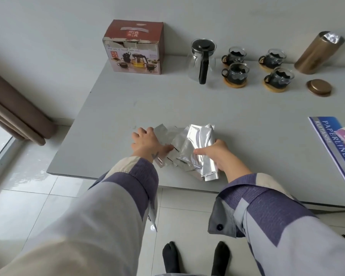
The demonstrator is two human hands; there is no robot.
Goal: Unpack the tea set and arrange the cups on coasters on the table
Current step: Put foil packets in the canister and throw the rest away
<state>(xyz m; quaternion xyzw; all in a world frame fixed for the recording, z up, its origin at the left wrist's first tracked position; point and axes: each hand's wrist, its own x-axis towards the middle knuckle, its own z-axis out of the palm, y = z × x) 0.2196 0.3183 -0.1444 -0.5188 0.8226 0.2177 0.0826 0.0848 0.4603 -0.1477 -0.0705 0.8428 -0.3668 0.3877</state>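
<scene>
Several silver foil packets [184, 145] lie in a loose heap near the table's front edge. My left hand [147, 142] rests flat on the left side of the heap, fingers spread. My right hand [215, 154] grips a bundle of the packets at the right side. Far back stand a glass teapot [202, 60] with a black lid and handle and several glass cups [235, 71] with black holders, each on a round wooden coaster [235, 84]. The red-brown tea set box [135, 47] stands at the back left.
A tall gold tin [317, 53] stands at the back right, its lid [319, 87] lying in front of it. A blue receipt book [337, 148] lies at the right edge. The grey table [112, 108] ends just before my arms; tiled floor and a brown curtain [14, 108] are left.
</scene>
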